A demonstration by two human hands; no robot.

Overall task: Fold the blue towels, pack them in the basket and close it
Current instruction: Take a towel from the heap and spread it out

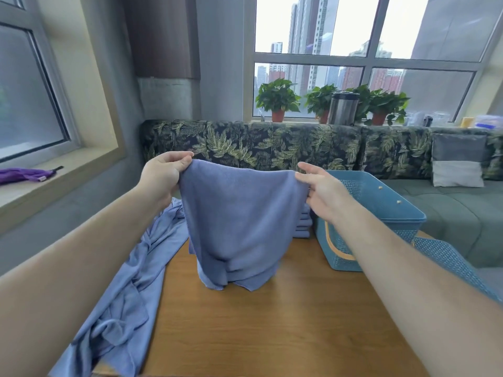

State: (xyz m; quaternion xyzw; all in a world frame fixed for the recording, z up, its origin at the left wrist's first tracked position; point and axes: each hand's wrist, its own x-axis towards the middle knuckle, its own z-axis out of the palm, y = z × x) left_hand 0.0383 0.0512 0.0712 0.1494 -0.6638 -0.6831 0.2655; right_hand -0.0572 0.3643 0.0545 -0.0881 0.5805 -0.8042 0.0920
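Observation:
A blue towel hangs in the air above the wooden table, its lower edge bunched on the tabletop. My left hand pinches its top left corner. My right hand pinches the top right corner, with the index finger stretched out. Behind the hanging towel a stack of folded blue towels shows partly. A teal plastic basket stands open to the right of the stack. Its perforated lid lies beside it at the table's right edge.
More crumpled blue towels trail along the table's left edge. A leaf-patterned sofa runs behind the table, with a grey cushion. Potted plants and a steel flask stand on the windowsill. A purple cloth lies on the left sill.

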